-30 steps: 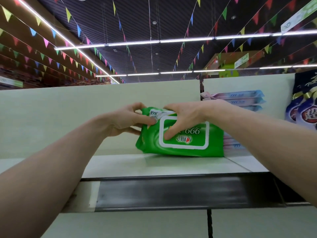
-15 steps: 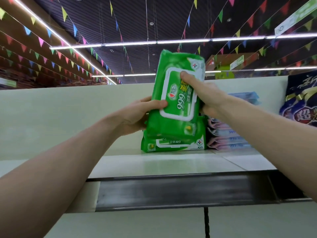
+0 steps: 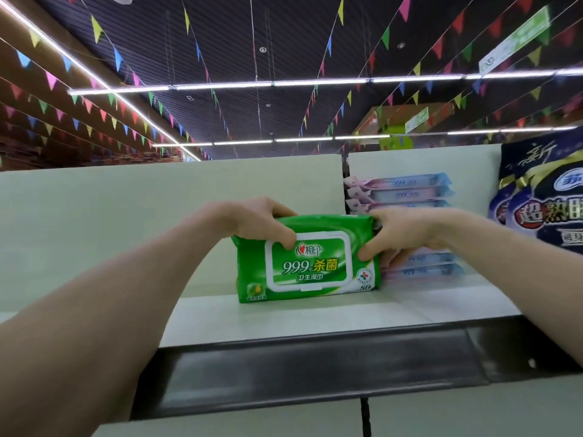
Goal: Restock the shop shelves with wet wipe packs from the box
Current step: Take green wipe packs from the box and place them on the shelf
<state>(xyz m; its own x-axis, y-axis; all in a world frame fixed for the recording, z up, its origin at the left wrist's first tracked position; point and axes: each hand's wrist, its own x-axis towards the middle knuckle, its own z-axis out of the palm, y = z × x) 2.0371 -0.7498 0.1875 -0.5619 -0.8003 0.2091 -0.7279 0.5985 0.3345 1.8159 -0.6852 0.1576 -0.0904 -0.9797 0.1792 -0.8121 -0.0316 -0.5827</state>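
The green pack (image 3: 307, 269) stands on its long edge on the shelf (image 3: 252, 320), label and flip lid facing the aisle, so that a shopper can read it. Its right end sits just beside the stack (image 3: 407, 192) of pink-and-blue packs, probably to keep the row tight. The left hand (image 3: 252, 222) grips the top left corner, thumb on the front and fingers (image 3: 271, 206) curled over the top edge. The right hand (image 3: 400, 234) pinches the right end, its thumb on the lid frame. A hold at both ends lets the person square the soft pack and keep it from tipping forward. A dark bag (image 3: 542, 197) stands further right.

Half a second earlier the pack was held up on its short end, above another green pack already standing on the shelf. It has since been turned level and lowered to the shelf, in front of where that pack stood; whether that one is behind it now cannot be told.
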